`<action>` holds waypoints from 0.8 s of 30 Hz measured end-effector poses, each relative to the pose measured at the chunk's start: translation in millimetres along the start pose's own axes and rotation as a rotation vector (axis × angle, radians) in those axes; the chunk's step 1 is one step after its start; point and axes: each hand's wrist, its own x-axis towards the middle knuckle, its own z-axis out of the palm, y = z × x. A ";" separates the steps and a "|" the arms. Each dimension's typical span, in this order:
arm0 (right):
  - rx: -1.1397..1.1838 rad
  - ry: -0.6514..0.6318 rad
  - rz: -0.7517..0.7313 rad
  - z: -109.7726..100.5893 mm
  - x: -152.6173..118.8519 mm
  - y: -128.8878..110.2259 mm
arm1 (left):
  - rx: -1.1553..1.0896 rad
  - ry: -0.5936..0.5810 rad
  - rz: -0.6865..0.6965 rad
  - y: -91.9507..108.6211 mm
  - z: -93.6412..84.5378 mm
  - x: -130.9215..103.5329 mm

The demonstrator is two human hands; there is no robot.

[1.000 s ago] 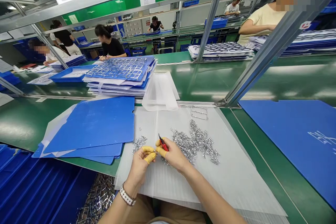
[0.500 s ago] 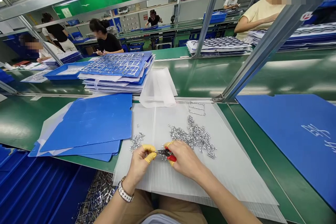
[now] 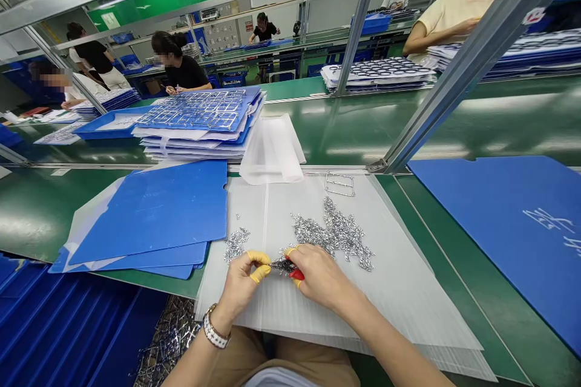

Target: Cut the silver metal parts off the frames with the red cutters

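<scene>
My left hand, with yellow finger covers on thumb and forefinger, pinches a tiny shiny metal-looking piece at the jaw tips of the pliers. My right hand, also with yellow finger covers, is closed round the red-handled pliers, whose dark jaws point left. Their jaws meet the piece at my left fingertips; whether they are closed on it I cannot tell. Beyond my right hand spreads a large pile of small silvery pieces. A smaller pile lies beyond my left hand. Both piles rest on a whitish translucent sheet.
A silvery rectangular frame lies at the sheet's far edge. Blue boards are at left, another blue board at right. Behind stands a stack of sheets with silvery frames. A slanted metal post rises at right. Several people work beyond.
The view has shifted very slightly. Both hands keep nearly the same position, with the pliers still at the left fingertips.
</scene>
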 end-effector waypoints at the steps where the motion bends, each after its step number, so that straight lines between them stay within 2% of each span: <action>1: -0.015 -0.003 0.001 -0.1 -0.3 -0.3 | 0.004 -0.005 -0.002 -0.2 -0.6 -0.3; 8: 0.004 -0.003 0.019 4.0 -4.4 6.5 | -0.059 -0.029 -0.050 -0.2 1.4 -0.3; 13: 0.307 0.137 0.122 1.6 -6.1 9.1 | -0.133 -0.012 -0.131 2.4 9.7 3.8; 18: 0.585 0.252 0.205 4.9 -1.9 -0.7 | -0.174 0.025 -0.186 4.6 19.0 8.3; 20: 0.610 0.319 0.179 11.3 -0.7 -5.9 | -0.193 0.040 -0.202 5.7 21.1 9.5; 24: 0.539 0.408 0.028 27.5 -1.5 -13.9 | -0.240 0.079 -0.205 8.6 22.8 11.1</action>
